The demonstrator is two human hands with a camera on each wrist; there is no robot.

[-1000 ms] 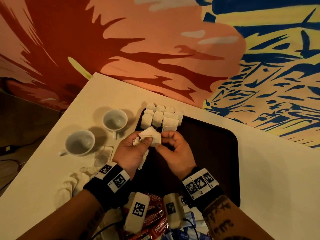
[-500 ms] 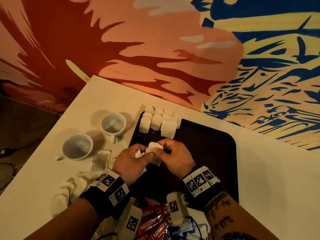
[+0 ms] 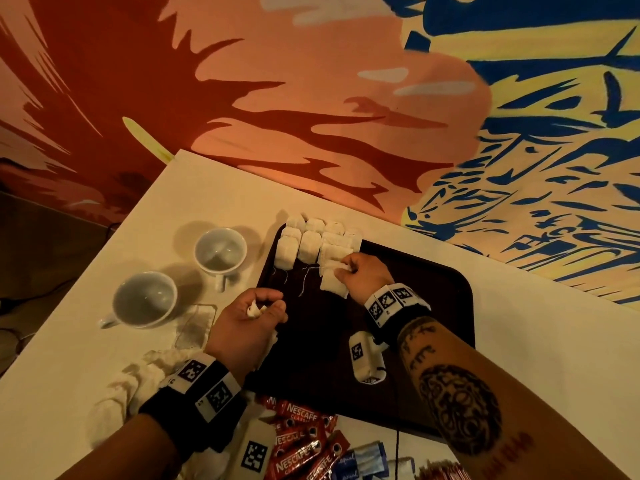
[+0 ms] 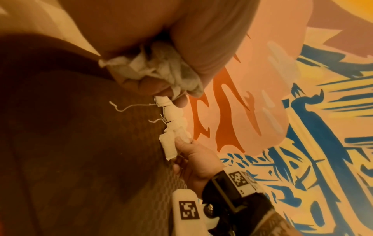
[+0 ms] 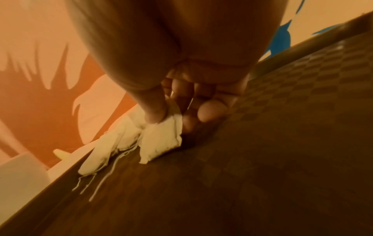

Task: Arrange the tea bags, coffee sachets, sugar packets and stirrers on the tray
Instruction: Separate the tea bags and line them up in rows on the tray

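Note:
A dark brown tray (image 3: 433,323) lies on the cream table. Several white tea bags (image 3: 308,244) sit in rows at its far left corner. My right hand (image 3: 349,271) pinches the top of one more tea bag (image 3: 332,285) (image 5: 161,140) and sets it on the tray beside the rows. My left hand (image 3: 259,310) hovers over the tray's left edge, fingers curled round a crumpled white wrapper (image 4: 157,70). Red coffee sachets (image 3: 301,441) and blue sugar packets (image 3: 360,462) lie at the near table edge.
Two empty white cups (image 3: 145,299) (image 3: 221,251) stand left of the tray. A heap of torn wrappers (image 3: 135,382) and a flat tea bag (image 3: 195,327) lie near my left wrist. A painted wall rises behind the table.
My hands have parted: the right carried the unwrapped tea bag forward to the rows on the tray, while the left drew back with the crumpled wrapper.

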